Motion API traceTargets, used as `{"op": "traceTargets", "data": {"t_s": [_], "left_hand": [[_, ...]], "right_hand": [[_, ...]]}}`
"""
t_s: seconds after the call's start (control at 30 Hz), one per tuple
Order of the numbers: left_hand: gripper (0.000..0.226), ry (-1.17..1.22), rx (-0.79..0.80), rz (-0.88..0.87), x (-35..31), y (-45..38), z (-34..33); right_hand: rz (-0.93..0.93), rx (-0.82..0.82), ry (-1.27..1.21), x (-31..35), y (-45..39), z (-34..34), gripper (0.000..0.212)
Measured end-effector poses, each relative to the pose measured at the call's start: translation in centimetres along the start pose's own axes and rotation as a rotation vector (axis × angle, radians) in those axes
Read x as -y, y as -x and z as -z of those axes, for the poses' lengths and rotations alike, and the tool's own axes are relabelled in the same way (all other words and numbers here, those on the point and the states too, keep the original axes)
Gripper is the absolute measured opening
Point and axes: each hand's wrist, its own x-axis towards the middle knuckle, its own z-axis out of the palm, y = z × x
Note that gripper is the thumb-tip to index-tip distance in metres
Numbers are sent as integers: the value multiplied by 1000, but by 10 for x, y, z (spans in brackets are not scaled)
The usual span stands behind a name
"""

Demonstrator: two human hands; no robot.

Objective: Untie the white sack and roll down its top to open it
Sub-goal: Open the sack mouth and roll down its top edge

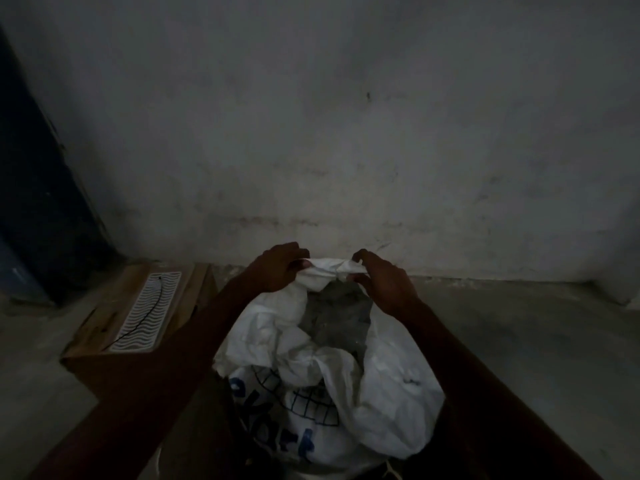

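A white sack [388, 403] with blue print stands on the floor right in front of me, crumpled and gaping at the top. Grey contents [334, 322] show through its mouth. My left hand [278, 268] pinches the far rim of the sack on the left. Close beside it, my right hand [384, 280] grips the same far rim on the right. The rim is bunched into a small fold between the two hands. No tie or string around the neck is visible.
A cardboard box [100, 327] with a white wavy-patterned tray [147, 313] on top sits to the left of the sack. A stained grey wall [346, 133] rises just behind. A dark blue panel [38, 202] stands at the far left. Concrete floor [536, 341] stretches right.
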Motion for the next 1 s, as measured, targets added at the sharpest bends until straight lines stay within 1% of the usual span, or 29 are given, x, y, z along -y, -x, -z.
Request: {"op": "traceTargets", "data": {"t_s": [0.07,0.13,0.23,0.33,0.4,0.43,0.5,0.57,0.6,0.7,0.73,0.77,0.8,0.83,0.9,0.93,1.0], "left_hand": [[34,28,-24,-3,10,-1,-4],[30,110,-53,21,13,1,-3],[29,253,-22,20,5,10,3],[36,207,27,-14,2,17,0],[40,177,43,9,5,15,-5],[39,154,44,4,8,13,-10],[34,95,47,-21,7,11,-16],[36,95,45,1,7,6,-23],[38,68,24,-6,6,5,-27],[56,-122,-82,-44,-10,-1,-45],[56,-121,-111,-47,-18,-4,-50],[48,-95,-139,-47,-25,-7,-54],[40,-48,-176,-44,-30,-10,-56],[37,0,-215,-34,-31,-13,-58],[35,55,-241,36,-30,-19,-55],[33,64,-222,117,-26,-23,-54],[30,128,-85,345,-17,-32,-53]], "right_hand": [[31,-12,-14,1,-4,-4,32],[68,-23,-5,2,-10,-4,29],[162,-59,80,-10,-16,-3,29],[273,-35,148,-31,-16,-8,40],[273,13,139,-37,-18,-12,47],[280,9,150,-38,-19,-15,49],[298,-42,193,-39,-20,-20,42],[236,-71,143,-45,-27,-28,33],[182,-67,75,-46,-31,-30,32],[-4,-59,-159,-41,-46,-30,34],[-61,-26,-210,-37,-52,-28,32],[-96,24,-264,-34,-57,-26,30],[-101,73,-319,-33,-60,-24,28],[-100,107,-354,-34,-61,-23,25],[-88,126,-355,-35,-55,-20,18],[-49,117,-270,-36,-51,-20,16],[13,73,29,-36,-38,-24,29]]}}
